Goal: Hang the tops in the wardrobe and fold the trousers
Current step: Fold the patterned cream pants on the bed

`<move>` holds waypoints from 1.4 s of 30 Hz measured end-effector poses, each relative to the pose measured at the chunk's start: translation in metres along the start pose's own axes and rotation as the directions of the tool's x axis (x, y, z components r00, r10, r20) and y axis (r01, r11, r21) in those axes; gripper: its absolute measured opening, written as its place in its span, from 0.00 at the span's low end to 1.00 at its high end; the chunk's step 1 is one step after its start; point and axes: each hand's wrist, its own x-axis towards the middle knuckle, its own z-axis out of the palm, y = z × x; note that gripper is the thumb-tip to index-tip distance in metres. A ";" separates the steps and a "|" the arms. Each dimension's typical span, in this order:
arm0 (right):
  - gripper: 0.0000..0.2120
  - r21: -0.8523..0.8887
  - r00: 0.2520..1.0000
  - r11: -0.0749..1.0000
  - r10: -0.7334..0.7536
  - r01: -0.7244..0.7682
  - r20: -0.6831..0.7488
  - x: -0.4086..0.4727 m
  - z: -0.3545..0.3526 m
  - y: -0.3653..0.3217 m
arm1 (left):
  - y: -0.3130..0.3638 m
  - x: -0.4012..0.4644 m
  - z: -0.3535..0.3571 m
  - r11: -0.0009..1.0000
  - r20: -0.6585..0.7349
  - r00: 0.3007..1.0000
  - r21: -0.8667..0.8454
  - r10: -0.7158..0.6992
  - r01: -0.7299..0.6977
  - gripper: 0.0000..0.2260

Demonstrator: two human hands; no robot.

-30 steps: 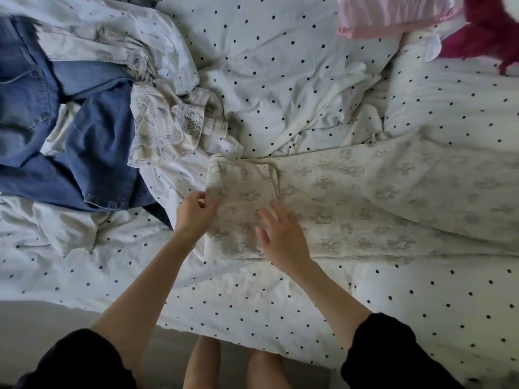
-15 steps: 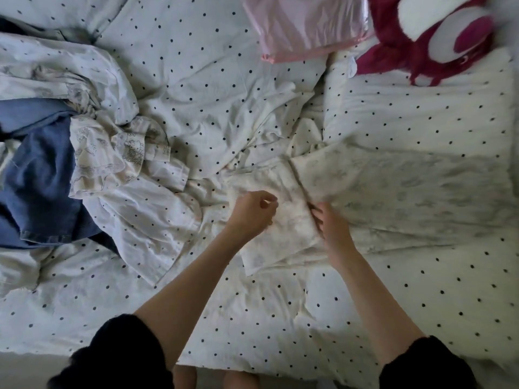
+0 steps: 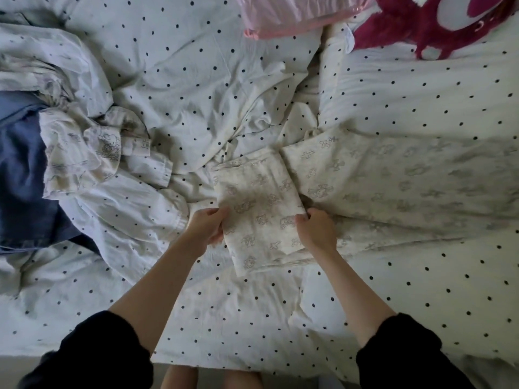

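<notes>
Cream patterned trousers (image 3: pixel 393 181) lie stretched across the dotted bed towards the right. Their left end is folded over into a flap (image 3: pixel 261 209) that stands slightly lifted. My left hand (image 3: pixel 206 227) grips the flap's left edge with curled fingers. My right hand (image 3: pixel 316 230) pinches its right edge where it meets the rest of the trousers. A heap at the left holds blue jeans (image 3: pixel 22 178) and a white printed top (image 3: pixel 84 155).
The bed (image 3: pixel 196 80) carries a rumpled white duvet with dark dots. A pink pillow (image 3: pixel 295 12) and a magenta plush toy (image 3: pixel 438 23) sit at the far edge. The bed's near edge runs along the bottom, with my legs below it.
The folded end of the trousers has been turned over onto itself. Both hands have shifted from pressing on the fabric to gripping the flap's two sides. The view has swung left.
</notes>
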 end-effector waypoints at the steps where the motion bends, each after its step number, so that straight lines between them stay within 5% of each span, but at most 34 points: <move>1: 0.15 0.020 1.000 1.000 0.013 -0.013 0.015 -0.001 -0.001 0.003 | -0.001 0.000 -0.001 1.000 0.005 1.000 -0.011 -0.004 0.004 0.09; 8: 0.12 0.013 0.988 0.992 0.125 -0.127 0.093 -0.011 -0.001 0.018 | 0.000 0.001 0.005 1.000 0.012 1.000 -0.013 -0.012 0.012 0.07; 13: 0.10 -0.164 0.984 0.979 0.143 -0.124 0.110 -0.016 -0.002 0.014 | 0.002 -0.001 0.014 0.999 -0.004 0.999 -0.037 0.040 -0.040 0.07; 15: 0.15 -0.326 0.999 0.944 0.030 -0.042 -0.042 -0.023 -0.003 0.009 | 0.002 -0.004 0.012 0.994 -0.054 0.993 -0.032 0.105 -0.107 0.06; 18: 0.21 -0.381 0.921 0.878 -0.364 0.290 -0.137 -0.038 0.001 -0.003 | 0.005 -0.012 0.001 0.976 -0.086 0.972 0.057 0.216 -0.212 0.04; 20: 0.24 -0.348 0.877 0.828 -0.479 0.440 -0.032 -0.047 0.007 -0.016 | 0.011 -0.020 -0.015 0.962 -0.118 0.957 0.108 0.264 -0.252 0.04; 24: 0.27 -0.462 0.846 0.730 -0.525 0.504 0.093 -0.053 0.038 -0.040 | 0.020 -0.031 -0.065 0.938 -0.176 0.932 0.209 0.315 -0.277 0.03; 30: 0.28 -0.311 0.703 0.630 -0.628 0.711 0.334 -0.060 0.089 -0.087 | 0.027 -0.045 -0.136 0.870 -0.300 0.868 0.426 0.396 -0.250 0.10; 32: 0.26 -0.092 0.725 0.761 -0.564 0.642 0.395 -0.059 0.091 -0.091 | 0.037 -0.054 -0.130 0.832 -0.259 0.849 0.460 0.460 -0.310 0.06; 36: 0.15 0.349 0.897 0.895 -0.373 0.279 0.237 -0.055 0.061 -0.074 | 0.058 -0.071 -0.081 0.753 -0.100 0.805 0.438 0.585 -0.492 0.07; 39: 0.13 0.714 0.968 0.689 -0.069 -0.127 0.239 -0.043 0.022 -0.053 | 0.071 -0.083 -0.021 0.730 0.054 0.803 0.386 0.593 -0.565 0.16; 42: 0.14 0.799 0.984 0.577 0.056 -0.170 0.169 -0.028 -0.021 -0.024 | 0.070 -0.089 0.039 0.803 0.335 0.843 0.294 0.421 -0.518 0.19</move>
